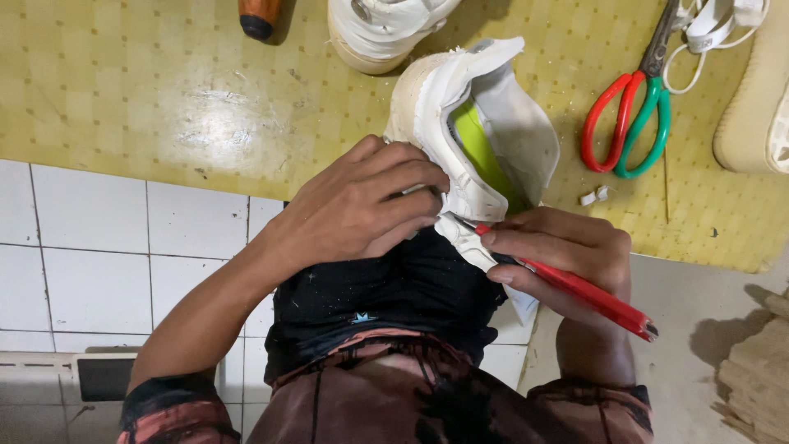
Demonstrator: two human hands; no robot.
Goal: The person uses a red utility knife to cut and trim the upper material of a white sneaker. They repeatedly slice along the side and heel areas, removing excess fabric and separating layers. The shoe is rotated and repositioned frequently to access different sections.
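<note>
Your left hand (370, 205) is closed over the heel collar of the white shoe (460, 123), fingers curled across the upper and pinning it against your lap at the near edge of the bench (164, 99). Your right hand (567, 255) is wrapped around a red-handled tool (588, 294), gripped pen-fashion, its tip meeting the shoe's edge just below your left fingertips; the working end is hidden there, so blade or pick cannot be told. The shoe looks light, with a soft, floppy upper that folds open and shows a green insole (481, 148); the sole rim appears the stiffer part and likely the surer place to hold. At one o'clock from your hands lie scissors (629, 115) with one red and one green loop. At twelve o'clock a second white shoe (382, 29) is cut off by the frame, as is a pale object (752, 107) at two o'clock and a brown handle (259, 16) at eleven.
</note>
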